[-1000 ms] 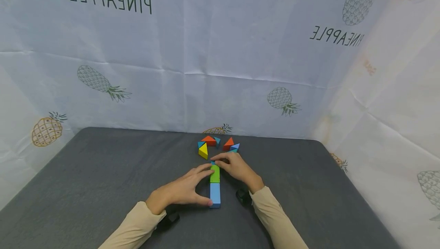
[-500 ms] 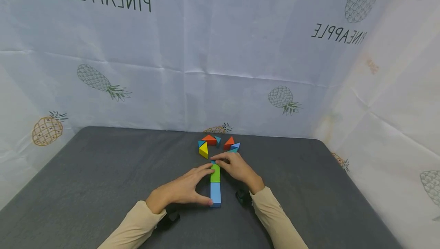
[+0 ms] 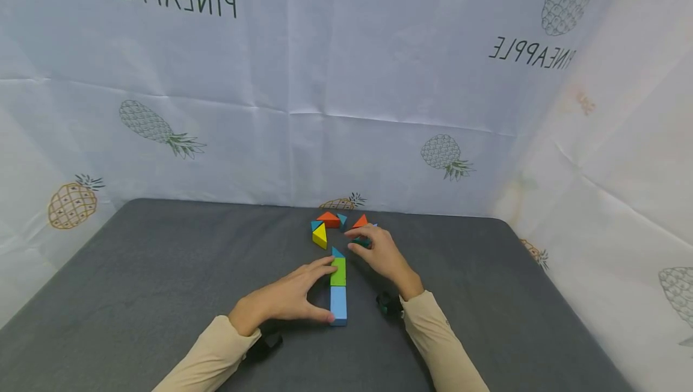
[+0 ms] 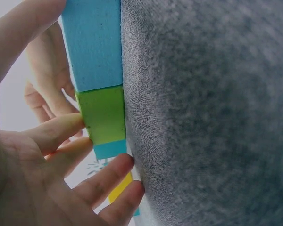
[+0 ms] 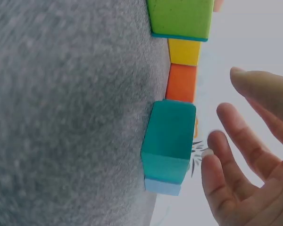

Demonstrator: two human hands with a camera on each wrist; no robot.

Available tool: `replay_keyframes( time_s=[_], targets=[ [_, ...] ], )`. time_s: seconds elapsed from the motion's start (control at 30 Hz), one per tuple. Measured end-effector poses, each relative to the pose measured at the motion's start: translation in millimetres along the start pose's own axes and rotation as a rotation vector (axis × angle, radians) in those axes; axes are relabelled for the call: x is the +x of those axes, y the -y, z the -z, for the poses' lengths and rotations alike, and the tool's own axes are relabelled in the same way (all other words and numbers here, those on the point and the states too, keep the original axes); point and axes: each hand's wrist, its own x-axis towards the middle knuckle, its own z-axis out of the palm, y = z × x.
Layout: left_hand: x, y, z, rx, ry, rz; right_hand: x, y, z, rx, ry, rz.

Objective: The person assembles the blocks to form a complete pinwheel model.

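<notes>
A light blue block (image 3: 338, 303), a green block (image 3: 339, 272) and a small blue triangular block (image 3: 337, 252) lie end to end in a row on the dark table. My left hand (image 3: 284, 299) rests along the row's left side, its thumb at the light blue block and fingertips touching the green one. Beyond the row, my right hand (image 3: 381, 254) hovers with parted fingers at a teal triangular block (image 3: 361, 241). In the right wrist view a gap shows between those fingers and the teal block (image 5: 167, 132).
Toward the back of the table lie a yellow triangular block (image 3: 320, 236), a red one (image 3: 328, 220), small blue ones beside them, and another red triangular block (image 3: 360, 221). A pineapple-print curtain (image 3: 352, 67) hangs behind the dark table (image 3: 162, 272).
My right hand has left the small blue triangular block at the row's far end and moved forward and right to the teal one. My left hand stays in place.
</notes>
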Motion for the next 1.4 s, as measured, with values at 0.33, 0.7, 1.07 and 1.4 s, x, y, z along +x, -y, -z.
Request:
replay_keyframes(
  time_s=[0.33, 0.7, 1.07, 1.4],
  targets=[
    [0.3, 0.3, 0.6, -0.002, 0.008, 0.006, 0.2, -8.1, 2.6, -0.052, -0.031, -0.120],
    [-0.6, 0.2, 1.2, -0.002, 0.005, -0.003, -1.8, -19.6, 3.3, -0.092, -0.023, -0.144],
    [-1.7, -0.9, 1.1, -0.006, -0.003, -0.005, -2.1, -21.1, 6.5, -0.091, 0.024, -0.158],
    [-2.2, -1.5, 1.0, -0.005, -0.002, 0.000, -2.4, -21.2, 7.4, -0.092, 0.045, -0.156]
  ],
)
